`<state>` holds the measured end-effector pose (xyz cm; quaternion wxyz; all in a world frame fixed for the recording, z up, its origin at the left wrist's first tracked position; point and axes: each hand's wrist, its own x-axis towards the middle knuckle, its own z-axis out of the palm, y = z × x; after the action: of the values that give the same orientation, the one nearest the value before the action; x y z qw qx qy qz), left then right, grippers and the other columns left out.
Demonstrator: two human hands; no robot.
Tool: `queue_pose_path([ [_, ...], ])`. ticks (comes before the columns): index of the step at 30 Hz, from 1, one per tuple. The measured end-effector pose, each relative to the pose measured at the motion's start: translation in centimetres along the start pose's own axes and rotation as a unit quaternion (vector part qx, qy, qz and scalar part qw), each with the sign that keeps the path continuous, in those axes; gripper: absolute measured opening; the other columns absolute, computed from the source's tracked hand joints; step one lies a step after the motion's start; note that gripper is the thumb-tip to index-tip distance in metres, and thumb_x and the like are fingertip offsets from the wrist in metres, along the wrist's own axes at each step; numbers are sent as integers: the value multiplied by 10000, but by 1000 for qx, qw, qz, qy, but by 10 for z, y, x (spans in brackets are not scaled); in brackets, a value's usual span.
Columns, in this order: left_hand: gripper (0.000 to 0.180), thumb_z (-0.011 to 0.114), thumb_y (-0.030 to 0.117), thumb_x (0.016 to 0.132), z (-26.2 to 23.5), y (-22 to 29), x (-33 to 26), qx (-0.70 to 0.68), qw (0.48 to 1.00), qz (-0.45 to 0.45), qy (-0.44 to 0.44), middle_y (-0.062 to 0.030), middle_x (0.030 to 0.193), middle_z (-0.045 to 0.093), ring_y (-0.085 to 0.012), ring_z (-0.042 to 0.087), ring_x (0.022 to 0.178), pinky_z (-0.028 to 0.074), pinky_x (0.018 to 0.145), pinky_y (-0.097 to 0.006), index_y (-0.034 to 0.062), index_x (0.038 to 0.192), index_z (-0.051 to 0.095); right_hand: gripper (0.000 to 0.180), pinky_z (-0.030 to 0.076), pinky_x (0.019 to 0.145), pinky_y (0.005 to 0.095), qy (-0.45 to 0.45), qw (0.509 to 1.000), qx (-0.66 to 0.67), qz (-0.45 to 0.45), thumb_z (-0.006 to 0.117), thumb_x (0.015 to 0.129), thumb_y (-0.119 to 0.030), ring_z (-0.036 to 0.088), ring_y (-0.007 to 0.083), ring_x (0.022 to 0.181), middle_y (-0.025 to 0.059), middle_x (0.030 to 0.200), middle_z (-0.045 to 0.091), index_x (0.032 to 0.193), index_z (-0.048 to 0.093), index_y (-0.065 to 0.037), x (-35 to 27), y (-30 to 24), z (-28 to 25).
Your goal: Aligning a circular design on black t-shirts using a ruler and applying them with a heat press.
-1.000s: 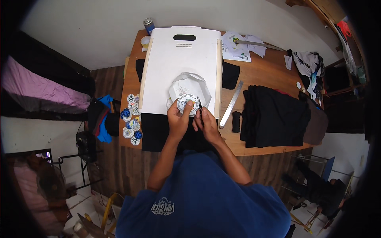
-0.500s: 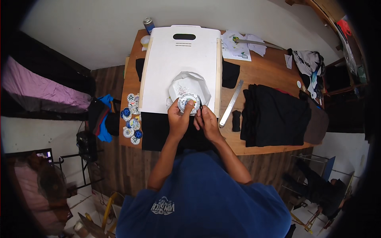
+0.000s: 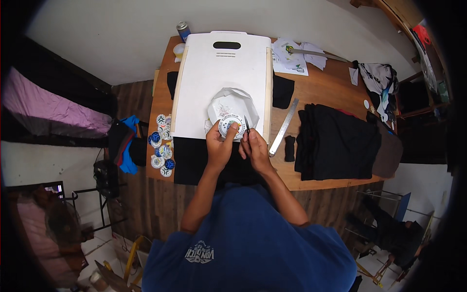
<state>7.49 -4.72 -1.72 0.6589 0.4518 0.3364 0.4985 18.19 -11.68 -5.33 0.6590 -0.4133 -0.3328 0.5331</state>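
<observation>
My left hand (image 3: pixel 218 147) pinches a round white patch (image 3: pixel 225 128) with a printed emblem, its thumb lying across the face. My right hand (image 3: pixel 256 149) grips small dark scissors (image 3: pixel 247 125), their slim blades pointing up just beside the patch's right edge. Whether the blades touch the patch I cannot tell. Both hands work over the near rim of a many-sided white tray (image 3: pixel 251 106) with thin scraps inside. Beneath the tray is a large white board (image 3: pixel 224 70) with a handle slot at its far end.
Several round patches (image 3: pixel 164 153) lie along the table's left edge. A steel ruler (image 3: pixel 283 127) and a stack of folded black cloth (image 3: pixel 335 143) lie to the right. At the back are a spray can (image 3: pixel 183 30) and printed papers (image 3: pixel 292 58). Black cloth (image 3: pixel 192 163) hangs below the board.
The scissors have shifted slightly away from the patch's edge, and their blades show more plainly. My right hand has turned a little; the left hand and patch are nearly still.
</observation>
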Motion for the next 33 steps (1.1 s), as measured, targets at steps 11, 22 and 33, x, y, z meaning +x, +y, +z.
queue_pose_path([
  [11,95,676,81,1020,-5,-4,0,9,1000,6,-18,-36,948,715,-69,649,858,526,759,-238,-12,1040,673,421,368,512,266,-6,1000,7,21,349,1151,-435,298,96,511,-24,630,331,973,484,-79,1,-2,-1],
  [22,117,670,85,1021,-8,-4,-1,35,998,-45,-41,-51,979,719,-84,654,886,523,805,-247,-15,1081,675,424,383,503,260,-14,999,36,-17,364,1155,-418,304,80,512,-31,627,337,978,507,-60,1,-2,0],
  [33,98,679,82,1015,-9,-4,1,24,999,-7,-21,-35,951,710,-72,647,865,521,774,-242,-9,1049,674,417,390,505,258,-11,1000,15,24,370,1155,-409,315,83,517,-24,637,349,977,508,-59,-1,-1,-1],
])
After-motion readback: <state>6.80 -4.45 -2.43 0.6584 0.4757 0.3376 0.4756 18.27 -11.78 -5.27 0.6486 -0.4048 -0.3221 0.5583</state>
